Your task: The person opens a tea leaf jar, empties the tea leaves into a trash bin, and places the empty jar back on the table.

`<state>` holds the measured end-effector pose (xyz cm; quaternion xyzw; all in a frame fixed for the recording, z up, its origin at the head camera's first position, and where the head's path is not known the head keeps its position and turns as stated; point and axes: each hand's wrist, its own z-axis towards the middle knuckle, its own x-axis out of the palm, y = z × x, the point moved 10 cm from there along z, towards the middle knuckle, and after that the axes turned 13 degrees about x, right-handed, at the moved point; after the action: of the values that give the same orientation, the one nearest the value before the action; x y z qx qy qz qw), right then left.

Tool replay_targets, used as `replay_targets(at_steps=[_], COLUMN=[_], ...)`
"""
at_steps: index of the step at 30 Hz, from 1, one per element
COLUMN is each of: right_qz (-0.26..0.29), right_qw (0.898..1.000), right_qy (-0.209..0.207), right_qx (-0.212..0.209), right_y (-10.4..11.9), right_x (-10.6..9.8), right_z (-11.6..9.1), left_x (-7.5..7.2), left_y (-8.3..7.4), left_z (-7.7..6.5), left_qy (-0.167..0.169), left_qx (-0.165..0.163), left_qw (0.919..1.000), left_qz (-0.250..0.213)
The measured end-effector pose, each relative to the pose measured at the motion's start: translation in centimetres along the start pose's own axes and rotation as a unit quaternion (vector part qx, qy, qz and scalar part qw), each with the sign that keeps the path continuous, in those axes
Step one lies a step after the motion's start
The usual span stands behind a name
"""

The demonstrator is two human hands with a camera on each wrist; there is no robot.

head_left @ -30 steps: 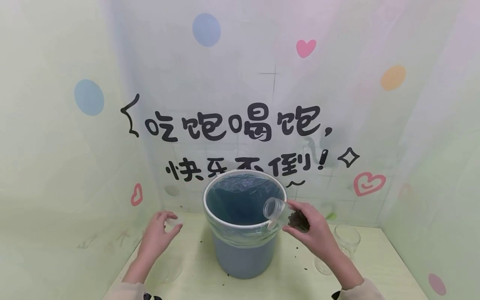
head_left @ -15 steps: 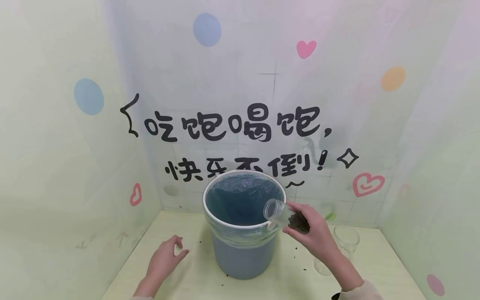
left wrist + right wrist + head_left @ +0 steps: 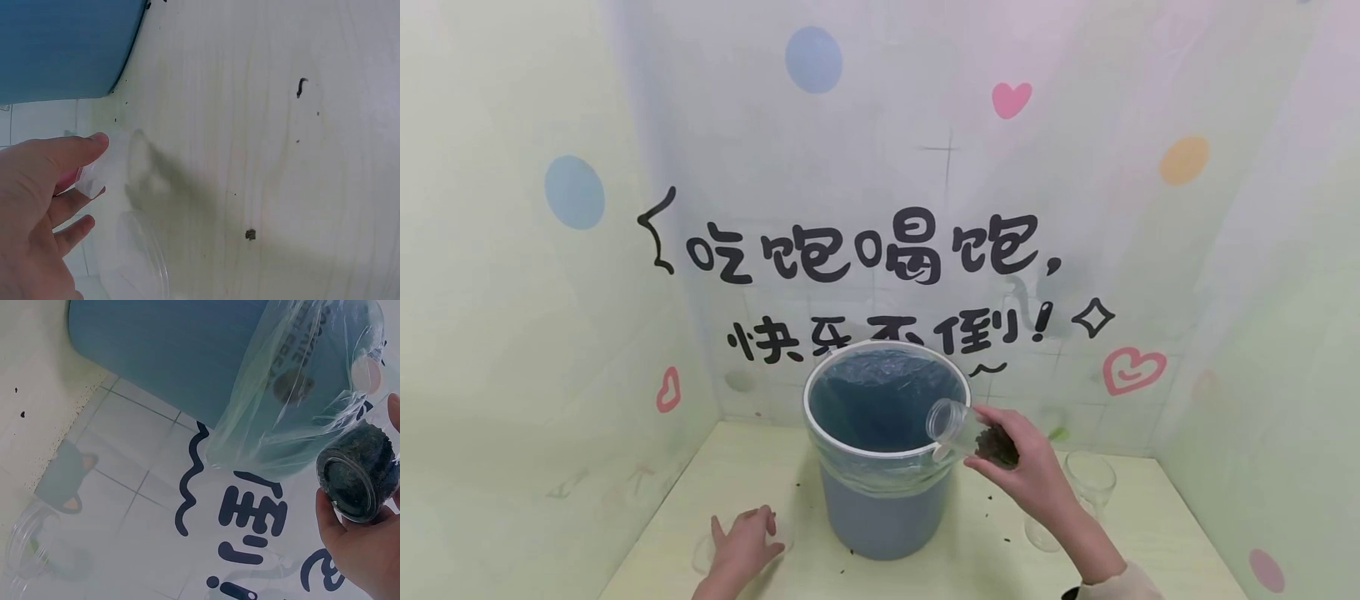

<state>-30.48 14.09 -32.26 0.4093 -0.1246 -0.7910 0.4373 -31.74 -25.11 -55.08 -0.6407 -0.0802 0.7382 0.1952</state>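
Note:
My right hand (image 3: 1026, 467) grips a clear jar (image 3: 951, 422) tipped on its side, its open mouth over the rim of the lined trash bin (image 3: 883, 517). Dark, leaf-like bits (image 3: 369, 456) lie toward the jar's bottom. Low over the table at the left, my left hand (image 3: 747, 537) pinches a small translucent lid (image 3: 92, 178) between thumb and fingers. Close beside that hand, a clear round dish-like piece (image 3: 140, 262) lies on the table, partly covered by the hand in the head view.
Behind my right forearm stands a clear glass (image 3: 1090, 475), also at the lower left of the right wrist view. Dark crumbs (image 3: 250, 234) are scattered over the pale table (image 3: 805, 575). A printed curtain (image 3: 880, 150) closes off the back and sides.
My left hand has moved down and slightly right to the tabletop with the translucent lid. My right hand and the tilted jar have stayed almost still.

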Motion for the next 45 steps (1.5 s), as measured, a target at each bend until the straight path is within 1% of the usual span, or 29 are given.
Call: replay_targets(at_steps=[5,11,16,21,27,35,41,45], right_qz=[0.000,-0.009,-0.010,-0.011,-0.010,-0.008,-0.016,-0.022], right_qw=[1.000,1.000,1.000,1.000,1.000,1.000,1.000,0.999], right_qy=[0.000,0.006,0.009,0.006,0.007,0.007,0.009,0.011], right_qx=[-0.002,0.012,0.017,0.012,0.014,0.012,0.018,0.023], right_y=[0.0,-0.2,-0.3,-0.2,-0.2,-0.2,-0.2,-0.1], right_x=[0.0,0.1,0.1,0.1,0.1,0.1,0.1,0.1], right_z=[0.0,0.0,0.0,0.0,0.0,0.0,-0.1,-0.1], left_x=[1.0,1.5,1.6,1.0,-0.8,-4.3,-7.4,-9.1], left_y=[0.3,0.2,0.1,0.1,-0.3,-1.1,-2.8,-4.1], left_z=[-0.4,-0.7,-0.5,-0.4,0.1,1.5,2.6,3.3], left_qy=[0.016,0.016,0.024,0.020,0.010,-0.038,-0.076,-0.098], left_qx=[-0.005,0.007,0.010,0.015,0.018,0.030,0.053,0.069], left_qw=[0.9999,0.9997,0.9995,0.9996,0.9995,0.9986,0.9953,0.9924], left_qz=[-0.001,0.014,0.019,0.016,0.026,0.021,0.027,0.027])
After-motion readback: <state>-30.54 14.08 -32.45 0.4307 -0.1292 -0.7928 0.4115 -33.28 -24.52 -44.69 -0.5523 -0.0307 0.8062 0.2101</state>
